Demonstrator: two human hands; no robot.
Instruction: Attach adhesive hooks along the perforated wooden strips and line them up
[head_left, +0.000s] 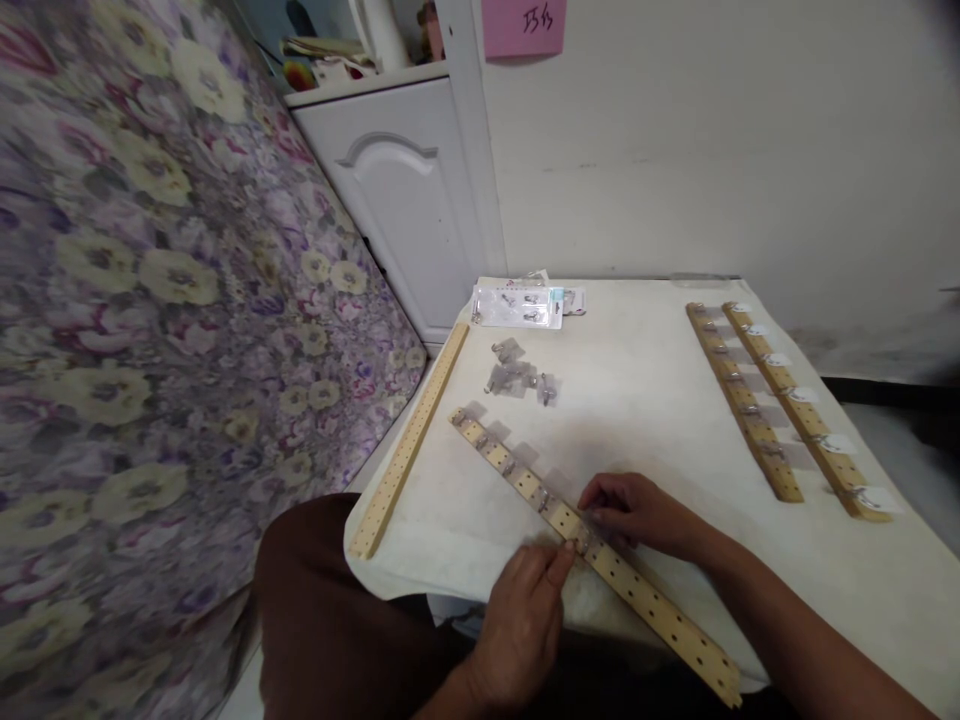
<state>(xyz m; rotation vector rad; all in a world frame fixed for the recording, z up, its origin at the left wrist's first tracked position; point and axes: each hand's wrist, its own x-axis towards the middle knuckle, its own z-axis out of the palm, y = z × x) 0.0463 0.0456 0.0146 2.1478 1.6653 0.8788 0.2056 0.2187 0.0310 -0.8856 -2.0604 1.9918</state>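
Note:
A long pale wooden strip with rows of holes (652, 600) lies diagonally before me, its near end jutting past the table edge. Several small metal pieces with clear plastic tags (510, 466) sit along its far half. My left hand (525, 615) is closed, its fingertips pressing a further small metal piece (581, 546) against the strip from the near side. From the other side my right hand (634, 512) curls in a pinch beside the same piece, apparently at its clear tag. The fingers partly hide that piece and tag.
Another holed strip (412, 440) lies along the table's left edge. Loose tagged metal pieces (517, 375) and clear plastic packs (517, 306) lie farther back. Two browner strips with tagged pieces (742, 400) are at right. A floral curtain (187, 350) hangs at left.

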